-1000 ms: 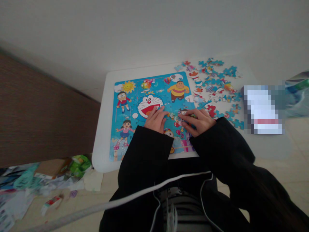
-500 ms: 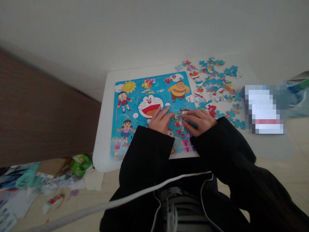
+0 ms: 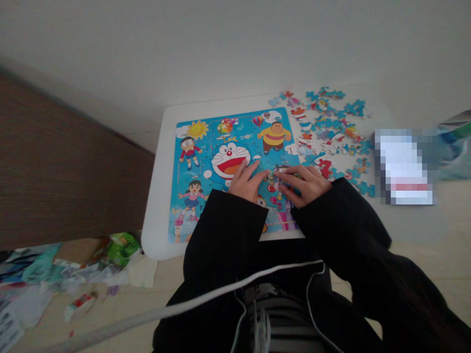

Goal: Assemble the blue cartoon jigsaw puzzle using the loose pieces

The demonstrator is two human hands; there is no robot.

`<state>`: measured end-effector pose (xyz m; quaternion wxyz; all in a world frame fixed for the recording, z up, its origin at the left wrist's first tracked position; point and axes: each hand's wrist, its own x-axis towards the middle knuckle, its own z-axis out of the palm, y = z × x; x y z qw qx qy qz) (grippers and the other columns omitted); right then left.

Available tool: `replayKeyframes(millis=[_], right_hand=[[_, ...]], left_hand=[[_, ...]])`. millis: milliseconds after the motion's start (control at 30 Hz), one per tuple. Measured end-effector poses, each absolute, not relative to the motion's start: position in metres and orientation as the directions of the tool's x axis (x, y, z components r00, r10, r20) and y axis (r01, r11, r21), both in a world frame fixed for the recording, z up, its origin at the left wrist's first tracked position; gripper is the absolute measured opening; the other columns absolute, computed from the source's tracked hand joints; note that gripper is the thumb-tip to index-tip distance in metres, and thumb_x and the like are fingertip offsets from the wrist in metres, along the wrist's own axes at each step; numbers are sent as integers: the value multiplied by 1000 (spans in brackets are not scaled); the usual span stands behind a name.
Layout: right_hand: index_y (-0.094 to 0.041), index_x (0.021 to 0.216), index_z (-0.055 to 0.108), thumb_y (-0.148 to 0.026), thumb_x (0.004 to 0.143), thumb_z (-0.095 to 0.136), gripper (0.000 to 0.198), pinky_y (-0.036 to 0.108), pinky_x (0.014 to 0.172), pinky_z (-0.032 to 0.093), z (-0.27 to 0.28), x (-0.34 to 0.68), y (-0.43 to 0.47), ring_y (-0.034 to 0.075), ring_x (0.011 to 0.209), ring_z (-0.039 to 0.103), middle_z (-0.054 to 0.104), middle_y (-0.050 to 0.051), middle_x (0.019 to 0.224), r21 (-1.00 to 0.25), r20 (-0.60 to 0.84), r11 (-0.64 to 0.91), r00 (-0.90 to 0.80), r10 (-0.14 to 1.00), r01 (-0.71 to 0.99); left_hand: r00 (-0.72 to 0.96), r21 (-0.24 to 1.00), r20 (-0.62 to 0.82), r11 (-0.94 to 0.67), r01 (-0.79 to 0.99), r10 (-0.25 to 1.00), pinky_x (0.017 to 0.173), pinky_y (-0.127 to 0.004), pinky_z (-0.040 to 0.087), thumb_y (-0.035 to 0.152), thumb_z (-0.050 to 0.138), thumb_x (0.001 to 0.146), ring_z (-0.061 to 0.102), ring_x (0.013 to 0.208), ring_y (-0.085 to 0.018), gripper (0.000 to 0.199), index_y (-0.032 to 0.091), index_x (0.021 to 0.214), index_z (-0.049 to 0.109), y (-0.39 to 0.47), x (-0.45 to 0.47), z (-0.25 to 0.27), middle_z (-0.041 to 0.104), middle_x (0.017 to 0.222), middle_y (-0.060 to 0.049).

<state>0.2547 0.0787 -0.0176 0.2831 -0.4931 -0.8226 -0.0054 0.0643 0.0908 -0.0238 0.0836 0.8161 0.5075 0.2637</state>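
Note:
A jigsaw puzzle point(image 3: 191, 162) with blue cartoon pictures lies flat on a small white table. My left hand point(image 3: 247, 182) rests over its middle, fingers spread and thumb side pointing right. My right hand point(image 3: 304, 185) is over the puzzle's right side, its fingers bent toward a small puzzle piece point(image 3: 271, 177) just right of my left hand's fingertips. The fingertips partly cover that piece, and its outline is hard to make out. Many loose puzzle pieces point(image 3: 327, 135) lie scattered to the right of the puzzle.
A phone with a blurred screen point(image 3: 405, 166) lies on the right of the white table point(image 3: 158, 196). Beside it is a plastic bag point(image 3: 454, 147). A dark brown panel point(image 3: 73, 176) stands at the left, with bags and papers on the floor below. A white cable point(image 3: 206, 299) crosses my lap.
The view has shifted very slightly. Both hands stay in nearly the same place on the puzzle, with fingertips close together.

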Motion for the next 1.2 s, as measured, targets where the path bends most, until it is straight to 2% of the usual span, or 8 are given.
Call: replayKeyframes(millis=[200,333,500,700,867,1000,1133,1200], right_hand=[[-21,109,68,-28,91,50,26,34,76,46,-16,252,79,20,84,56,67,6,99,-165,451,509,-395,801,845],[-19,109,67,-27,92,50,26,32,71,44,-14,249,77,19,81,55,68,5,99,-75,470,507,-418,777,859],[-23,114,65,-29,92,49,28,33,67,41,-13,246,72,18,75,52,66,5,100,-30,455,487,-422,784,873],[-29,113,67,-35,92,50,27,32,63,38,-14,243,73,16,70,50,66,3,94,26,476,463,-418,774,886],[-30,112,68,-35,92,50,27,31,60,37,-14,244,74,16,70,49,66,2,92,8,489,471,-415,767,882],[-27,114,67,-34,93,49,29,31,63,39,-14,246,73,17,72,50,66,4,95,-58,489,488,-401,774,871],[-22,111,69,-28,92,49,28,30,66,42,-15,248,74,18,73,52,67,5,97,-131,492,499,-380,783,857],[-21,109,70,-27,92,49,27,30,68,43,-16,249,75,17,73,53,68,5,98,-162,499,500,-366,785,851]], left_hand=[[351,486,290,-453,747,890,107,-49,39,18,40,94,41,132,-30,31,21,113,65,91,62,-19,56,132,-9],[327,511,287,-433,742,900,109,-49,37,17,44,92,40,133,-29,26,15,113,59,92,61,-20,55,132,-11],[326,486,300,-437,757,897,108,-48,36,24,44,93,37,134,-29,22,15,107,60,93,60,-20,54,134,-11],[321,452,208,-382,806,924,106,-50,37,21,42,93,40,133,-30,24,17,107,61,90,62,-15,51,137,-9],[322,450,191,-374,811,927,107,-50,36,19,41,93,38,133,-31,27,16,111,61,91,63,-14,50,138,-10],[315,480,199,-372,794,928,108,-49,34,18,40,93,38,133,-31,28,15,112,61,91,62,-16,52,136,-11],[288,510,234,-369,777,929,109,-47,33,20,42,93,39,133,-28,33,15,123,53,90,62,-18,59,129,-11],[284,506,246,-373,778,926,109,-47,33,20,43,92,39,133,-28,33,15,123,53,89,61,-18,59,128,-11]])
